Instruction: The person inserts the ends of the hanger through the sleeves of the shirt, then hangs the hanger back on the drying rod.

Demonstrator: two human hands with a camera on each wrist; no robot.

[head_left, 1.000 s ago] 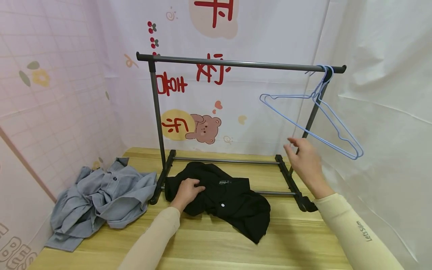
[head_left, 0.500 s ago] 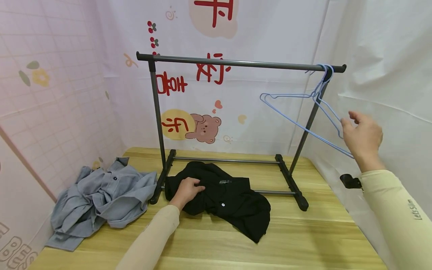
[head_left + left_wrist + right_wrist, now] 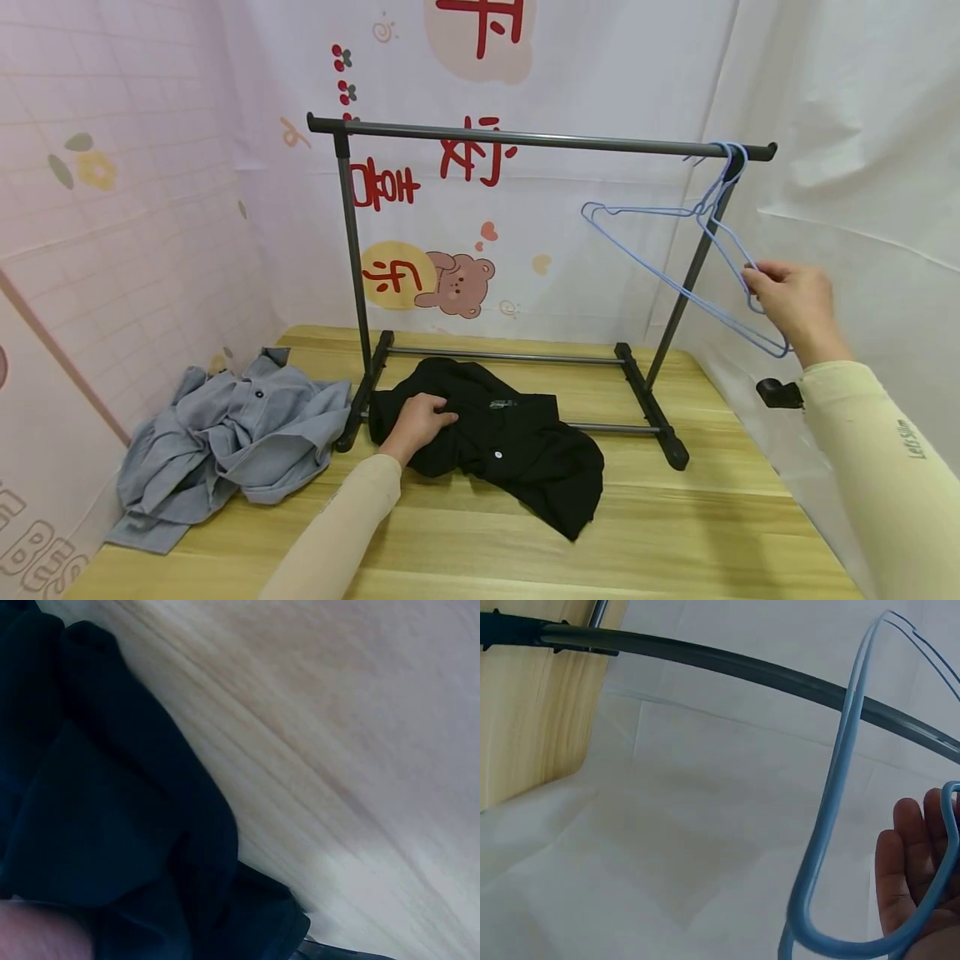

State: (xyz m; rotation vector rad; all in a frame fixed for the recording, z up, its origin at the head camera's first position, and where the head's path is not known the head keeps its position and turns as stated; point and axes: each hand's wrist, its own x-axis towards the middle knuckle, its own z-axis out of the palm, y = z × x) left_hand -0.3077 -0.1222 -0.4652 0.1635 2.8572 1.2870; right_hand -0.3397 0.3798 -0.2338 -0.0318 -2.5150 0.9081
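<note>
Two blue wire hangers [image 3: 681, 289] hang at the right end of the rack's top bar. My right hand [image 3: 797, 302] is at their right side, its fingertips at the wire. In the right wrist view, the fingers of this hand [image 3: 922, 877] extend behind the blue wire [image 3: 838, 769], which crosses in front of the palm. A crumpled black garment [image 3: 525, 454] with a white button lies across the rack's base. My left hand [image 3: 417, 423] rests on its left part, thumb and index finger apart. The left wrist view shows black fabric [image 3: 112, 802] beside a blurred bit of hand [image 3: 41, 934].
The dark metal rack [image 3: 525, 140] stands on the wooden table [image 3: 450, 554]. A crumpled grey-blue garment [image 3: 247, 429] with a dark button lies left of its base. Printed cloth [image 3: 555, 75] hangs behind. A small black object [image 3: 780, 393] shows near my right sleeve.
My right hand moved right and up from below the hangers to their right side, then slightly left onto the wire. My left hand stayed on the black garment.
</note>
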